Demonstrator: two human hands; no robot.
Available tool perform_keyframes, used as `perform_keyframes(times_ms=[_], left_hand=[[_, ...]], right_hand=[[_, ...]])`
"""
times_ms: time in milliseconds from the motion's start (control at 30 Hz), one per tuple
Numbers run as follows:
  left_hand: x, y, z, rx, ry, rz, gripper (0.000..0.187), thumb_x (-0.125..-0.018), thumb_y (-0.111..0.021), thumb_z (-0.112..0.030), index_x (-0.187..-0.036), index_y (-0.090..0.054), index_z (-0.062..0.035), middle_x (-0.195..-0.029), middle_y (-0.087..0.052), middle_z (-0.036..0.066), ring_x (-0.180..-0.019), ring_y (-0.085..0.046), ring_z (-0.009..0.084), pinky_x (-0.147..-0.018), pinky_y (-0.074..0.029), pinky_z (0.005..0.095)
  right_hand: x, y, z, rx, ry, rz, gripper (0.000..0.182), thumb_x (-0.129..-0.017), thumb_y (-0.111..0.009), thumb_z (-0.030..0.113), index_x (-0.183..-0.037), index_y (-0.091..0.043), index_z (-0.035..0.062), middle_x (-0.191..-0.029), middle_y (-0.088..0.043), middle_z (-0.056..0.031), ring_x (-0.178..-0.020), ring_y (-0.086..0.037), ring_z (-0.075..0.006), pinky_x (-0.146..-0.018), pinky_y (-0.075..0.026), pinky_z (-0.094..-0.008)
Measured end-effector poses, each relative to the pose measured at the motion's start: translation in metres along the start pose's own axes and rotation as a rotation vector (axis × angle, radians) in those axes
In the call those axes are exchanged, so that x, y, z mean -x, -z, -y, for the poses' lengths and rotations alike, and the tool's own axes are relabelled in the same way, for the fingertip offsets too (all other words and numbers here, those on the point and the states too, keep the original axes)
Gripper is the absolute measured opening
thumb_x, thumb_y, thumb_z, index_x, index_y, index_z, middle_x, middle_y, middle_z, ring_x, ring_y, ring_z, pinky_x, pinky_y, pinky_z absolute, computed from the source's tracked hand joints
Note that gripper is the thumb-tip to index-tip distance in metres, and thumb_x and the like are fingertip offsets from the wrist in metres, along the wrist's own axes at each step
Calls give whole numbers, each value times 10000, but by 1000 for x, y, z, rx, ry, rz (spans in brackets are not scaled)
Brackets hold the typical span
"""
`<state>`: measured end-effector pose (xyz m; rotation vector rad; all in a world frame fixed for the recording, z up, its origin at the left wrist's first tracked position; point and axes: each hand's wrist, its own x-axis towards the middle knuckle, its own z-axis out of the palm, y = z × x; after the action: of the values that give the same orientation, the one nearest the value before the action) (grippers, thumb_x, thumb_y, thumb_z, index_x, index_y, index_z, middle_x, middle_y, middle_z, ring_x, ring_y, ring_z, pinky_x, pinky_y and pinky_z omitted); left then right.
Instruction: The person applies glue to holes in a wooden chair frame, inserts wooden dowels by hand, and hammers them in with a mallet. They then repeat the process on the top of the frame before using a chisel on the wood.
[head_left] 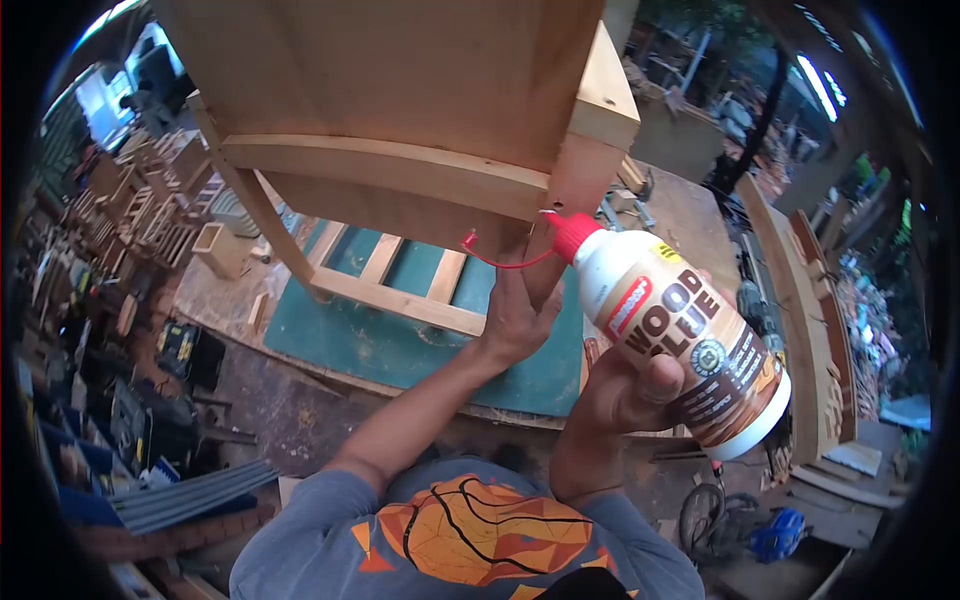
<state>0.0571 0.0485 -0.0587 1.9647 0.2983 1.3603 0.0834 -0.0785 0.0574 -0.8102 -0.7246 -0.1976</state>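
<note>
My right hand (625,395) is wrapped round a white bottle of wood glue (690,345), tilted so that its red nozzle points up and left. The nozzle tip is at a small dark hole in the leg of a wooden furniture frame (390,165). A red cap dangles from the bottle on a thin red strap. Just below the nozzle, my left hand (518,315) grips the wooden leg (545,260), with its fingers partly hidden behind the wood. The frame stands on a green mat (400,365), and its lower slats show beneath the panel.
The mat lies on a wooden workbench (680,215). Tool cases (140,430) and stacked wooden parts (150,205) fill the left side. Long boards (790,320) stand at the right, near a blue object (778,535) on the floor. A person (150,105) is far back left.
</note>
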Motion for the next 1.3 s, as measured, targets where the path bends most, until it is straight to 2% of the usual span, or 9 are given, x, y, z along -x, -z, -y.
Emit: perform_keyframes(times_ms=[67, 433, 567, 600, 700, 733, 867, 967, 1300], left_hand=[[-4, 1, 0, -28, -86, -51, 799, -872, -715, -68, -1484, -228, 97, -1359, -426, 334, -1272, -467, 504, -1066, -403, 523], [-1, 2, 9, 32, -91, 16, 847, -876, -713, -61, -1514, -172, 74, -1430, -388, 339, -1346, -431, 481, -1124, -356, 495], [-4, 3, 7, 81, -170, -24, 866, -864, -717, -51, -1511, -161, 99, -1448, -362, 344, -1363, -400, 505, -1140, -336, 516], [-2, 4, 6, 112, -129, 6, 867, -862, -715, -46, -1509, -159, 105, -1455, -353, 344, -1370, -388, 510, -1143, -331, 524], [1, 5, 6, 76, -110, 28, 862, -864, -708, -33, -1511, -154, 101, -1457, -349, 348, -1380, -372, 517, -1142, -333, 534], [1, 4, 8, 78, -114, 28, 862, -864, -708, -33, -1511, -154, 101, -1457, -349, 348, -1380, -372, 517, -1142, -333, 534], [-4, 0, 10, 84, -130, -11, 828, -867, -705, -33, -1502, -191, 104, -1435, -365, 347, -1344, -390, 537, -1130, -343, 544], [-5, 4, 8, 84, -125, -3, 788, -872, -696, -32, -1490, -230, 112, -1438, -361, 353, -1339, -385, 553, -1122, -344, 550], [1, 3, 15, -9, -137, 36, 880, -851, -706, -61, -1513, -157, 124, -1482, -273, 404, -1395, -300, 583, -1142, -353, 566]], right_hand=[[5, -9, 2, -172, 47, -81, 1007, -778, -834, 364, -1522, -255, 13, -1451, -459, -189, -1326, -497, -339, -1146, -410, -505], [-2, -26, 11, 126, 365, -139, 777, -850, -767, 119, -1462, -303, 0, -1292, -562, -182, -1137, -637, -304, -995, -555, -469], [17, -34, 7, 462, 503, -26, 808, -914, -753, 359, -1451, -305, -45, -1301, -570, -218, -1268, -553, -323, -1081, -467, -458], [20, -34, 14, 680, 462, 10, 914, -887, -733, 540, -1437, -329, -68, -1310, -565, -236, -1316, -514, -328, -1105, -431, -438], [27, -55, 15, 577, 415, -138, 1003, -820, -742, 649, -1418, -377, -68, -1325, -560, -221, -1313, -518, -317, -1101, -436, -424], [32, -35, 16, 559, 433, 37, 894, -855, -805, 290, -1510, -278, -12, -1450, -490, -241, -1360, -484, -375, -1127, -422, -553], [43, -20, -3, -26, 529, -113, 935, -793, -835, 319, -1496, -318, -17, -1423, -508, -245, -1304, -534, -385, -1108, -449, -570], [47, -35, 9, 104, 285, -199, 1149, -710, -904, 492, -1525, -237, 31, -1464, -482, -183, -1387, -464, -342, -1159, -407, -499], [33, -40, 2, 106, 259, -201, 985, -788, -864, 367, -1478, -280, -24, -1412, -491, -197, -1325, -503, -325, -1128, -438, -479]])
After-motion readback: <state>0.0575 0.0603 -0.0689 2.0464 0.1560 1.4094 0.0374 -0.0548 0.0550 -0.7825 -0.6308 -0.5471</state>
